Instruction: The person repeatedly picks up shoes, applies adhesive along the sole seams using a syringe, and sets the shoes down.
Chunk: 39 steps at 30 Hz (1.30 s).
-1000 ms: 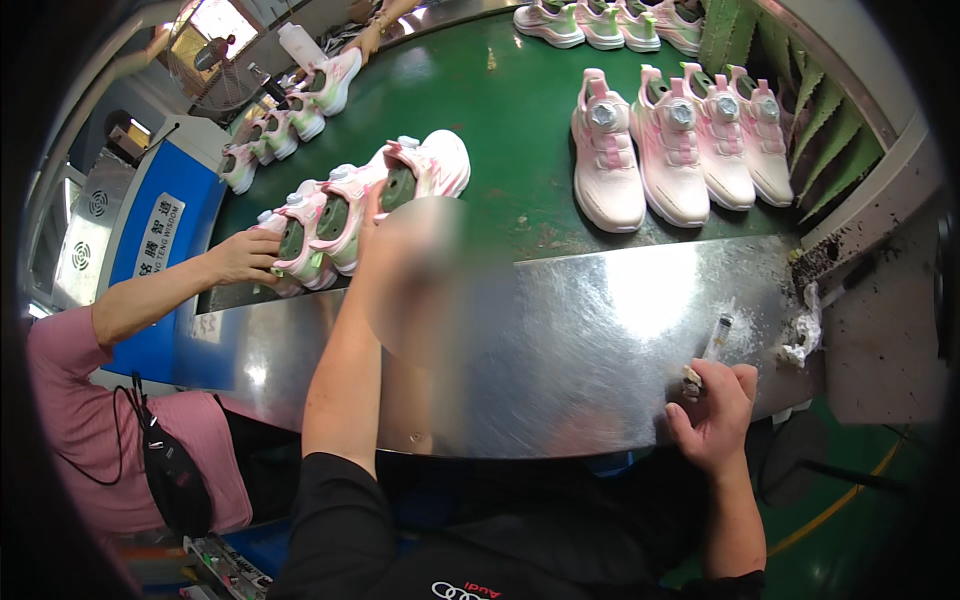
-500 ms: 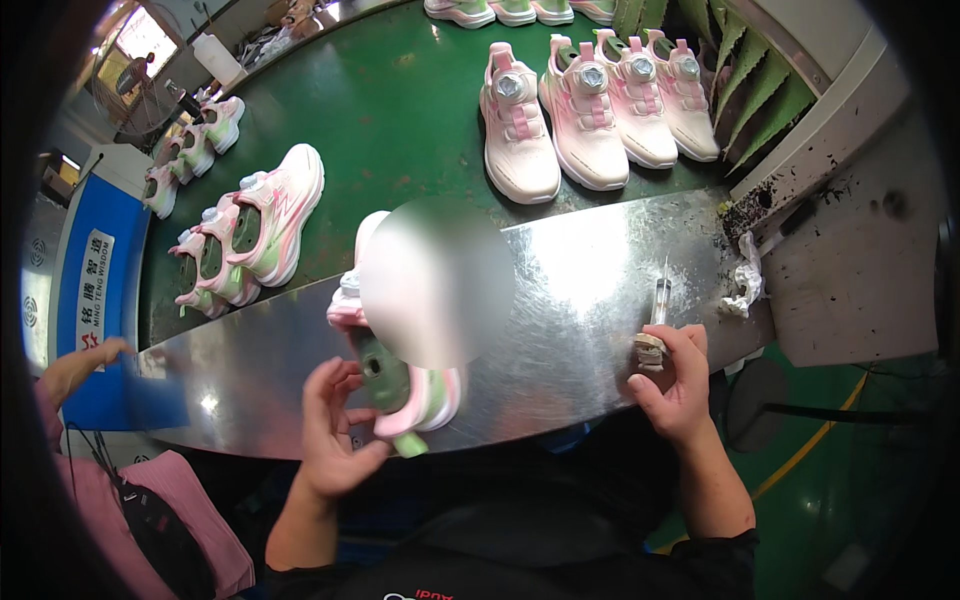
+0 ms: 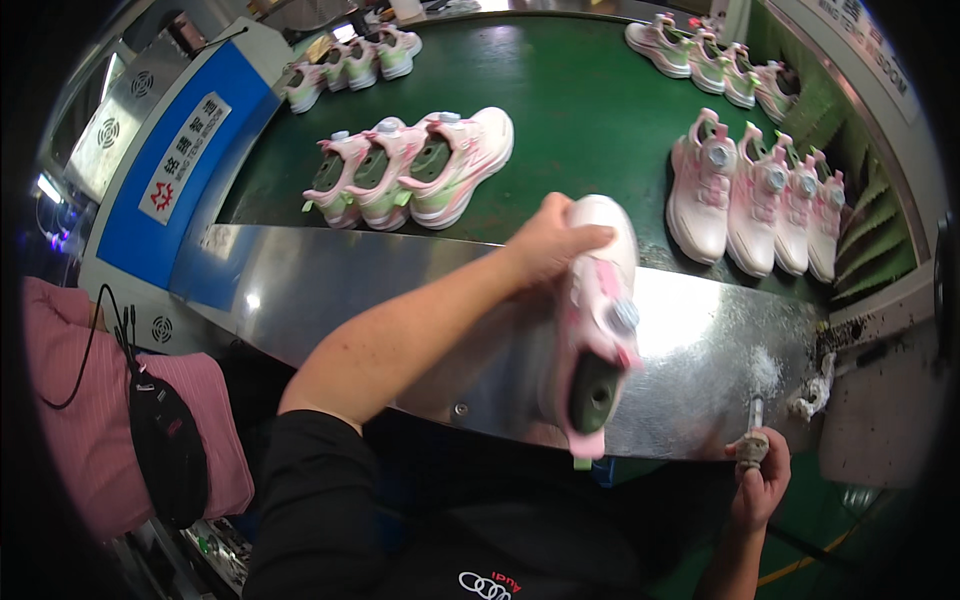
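A pink-and-white sneaker (image 3: pixel 600 290) with a dial on its tongue stands on the metal counter edge, its heel toward me. My left hand (image 3: pixel 548 240) is closed around its toe, the thumb lying across the top. Dark green lining shows in the shoe's opening, and a light green tab hangs at the heel. Low on the right, my right hand (image 3: pixel 762 480) grips a small clear syringe (image 3: pixel 757 412) by its end, which is wrapped in a dirty, pale material. The syringe points away from me, near a white powdery smear (image 3: pixel 765 370) on the metal.
Three matching sneakers (image 3: pixel 440 170) sit on the green belt (image 3: pixel 560 110) ahead left. Several more (image 3: pixel 755 200) stand at the right, with further groups behind. Crumpled white material (image 3: pixel 815 390) lies at the metal's right end. A person in pink (image 3: pixel 90 420) is at my left.
My view has swung left. My left hand has gone from beside the sneaker's heel to its toe and now holds it. My right hand still has the syringe.
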Motion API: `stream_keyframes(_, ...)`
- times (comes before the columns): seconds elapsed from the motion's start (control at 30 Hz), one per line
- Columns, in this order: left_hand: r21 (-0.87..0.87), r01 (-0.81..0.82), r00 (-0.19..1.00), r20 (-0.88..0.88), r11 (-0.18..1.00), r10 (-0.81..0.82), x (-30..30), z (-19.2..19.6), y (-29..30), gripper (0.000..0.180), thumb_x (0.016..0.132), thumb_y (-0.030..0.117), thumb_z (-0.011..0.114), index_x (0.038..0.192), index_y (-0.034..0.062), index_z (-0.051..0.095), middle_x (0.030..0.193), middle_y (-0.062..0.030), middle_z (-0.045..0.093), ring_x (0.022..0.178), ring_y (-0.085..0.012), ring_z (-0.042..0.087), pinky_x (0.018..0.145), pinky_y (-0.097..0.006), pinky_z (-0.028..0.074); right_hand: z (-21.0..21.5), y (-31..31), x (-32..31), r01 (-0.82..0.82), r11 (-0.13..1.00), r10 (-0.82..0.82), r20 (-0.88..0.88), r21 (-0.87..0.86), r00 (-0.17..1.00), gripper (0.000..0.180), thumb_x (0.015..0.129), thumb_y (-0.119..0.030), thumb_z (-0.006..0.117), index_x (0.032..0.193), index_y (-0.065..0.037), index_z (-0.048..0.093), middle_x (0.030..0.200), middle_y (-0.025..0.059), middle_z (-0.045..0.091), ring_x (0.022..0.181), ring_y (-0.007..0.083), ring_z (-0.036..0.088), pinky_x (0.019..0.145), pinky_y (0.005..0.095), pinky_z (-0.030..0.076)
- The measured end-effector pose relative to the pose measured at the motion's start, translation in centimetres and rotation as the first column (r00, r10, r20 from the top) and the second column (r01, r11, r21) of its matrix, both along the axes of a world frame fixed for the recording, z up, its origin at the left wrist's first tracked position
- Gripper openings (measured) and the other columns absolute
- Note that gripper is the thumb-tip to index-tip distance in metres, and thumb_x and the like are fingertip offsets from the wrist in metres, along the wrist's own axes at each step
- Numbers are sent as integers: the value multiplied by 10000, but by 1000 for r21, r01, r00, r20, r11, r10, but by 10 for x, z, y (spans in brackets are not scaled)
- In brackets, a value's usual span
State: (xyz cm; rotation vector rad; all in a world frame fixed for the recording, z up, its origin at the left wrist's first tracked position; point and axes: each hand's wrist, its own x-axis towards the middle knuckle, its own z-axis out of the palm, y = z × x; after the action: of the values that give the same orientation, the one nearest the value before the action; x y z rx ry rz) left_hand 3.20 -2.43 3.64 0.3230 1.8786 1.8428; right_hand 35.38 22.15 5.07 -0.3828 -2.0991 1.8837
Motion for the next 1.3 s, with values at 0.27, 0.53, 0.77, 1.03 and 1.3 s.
stream_keyframes(0.27, 704, 51, 970, 135, 708, -204, 77, 30, -10, 537, 719, 74, 702, 1174, 67, 416, 1050, -58, 538, 967, -153, 534, 858, -315, 445, 61, -38, -49, -120, 984, 82, -272, -128, 959, 706, 619, -553, 763, 963, 10, 511, 712, 104, 562, 581, 168, 561, 510, 250, 428)
stream_keyframes(0.53, 711, 272, 939, -47, 648, -341, 80, 19, -23, 662, 617, 51, 756, 1192, 82, 429, 1104, -130, 536, 1055, -232, 526, 890, -378, 439, 102, -75, -98, -529, 801, 349, -498, -282, 794, 453, 811, -511, 607, 944, -92, 497, 572, 116, 576, 438, 137, 398, 403, 246, 299)
stream_keyframes(0.77, 698, 292, 942, -92, 654, -323, 92, 35, -33, 675, 569, 19, 779, 1165, 71, 467, 1101, -167, 560, 1039, -254, 558, 880, -383, 457, 113, -95, -114, -584, 771, 420, -487, -254, 766, 424, 856, -521, 529, 928, -104, 489, 571, 95, 573, 394, 132, 401, 361, 240, 284)
stream_keyframes(1.03, 693, 360, 919, -147, 624, -366, 93, 34, -29, 677, 559, 19, 790, 1158, 35, 475, 1103, -197, 560, 1039, -272, 571, 877, -389, 468, 112, -96, -117, -556, 801, 425, -445, -220, 788, 421, 869, -521, 507, 916, -103, 490, 558, 83, 567, 405, 133, 408, 370, 240, 290)
stream_keyframes(1.3, 683, 352, 929, -168, 640, -331, 90, 32, -32, 670, 573, 24, 795, 1160, 21, 471, 1102, -202, 564, 1040, -272, 570, 874, -388, 468, 113, -100, -116, -503, 844, 397, -415, -185, 819, 424, 882, -532, 469, 890, -108, 479, 550, 70, 557, 387, 127, 378, 358, 242, 270)
